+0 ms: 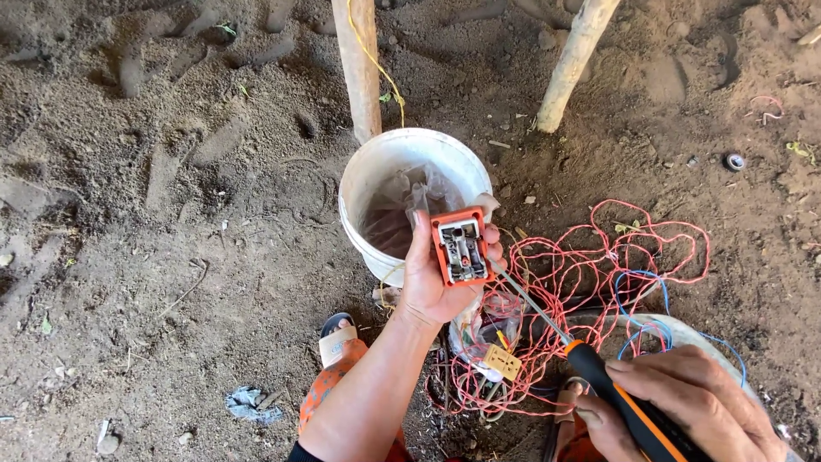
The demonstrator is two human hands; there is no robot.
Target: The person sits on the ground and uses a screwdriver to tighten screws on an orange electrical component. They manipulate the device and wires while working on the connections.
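Note:
My left hand (430,278) holds an orange rectangular electrical switch body (462,247) upright, its grey metal insides facing me, just in front of a white bucket (368,175). My right hand (693,402) grips the black and orange handle of a screwdriver (599,376). Its thin metal shaft runs up and left, and the tip touches the lower right edge of the switch body.
A tangle of red wire (599,274) with some blue wire (650,316) lies on the dirt floor to the right. A clear bag of small parts (492,342) sits below the switch. Two wooden poles (359,60) stand behind the bucket. My sandalled foot (338,338) is below.

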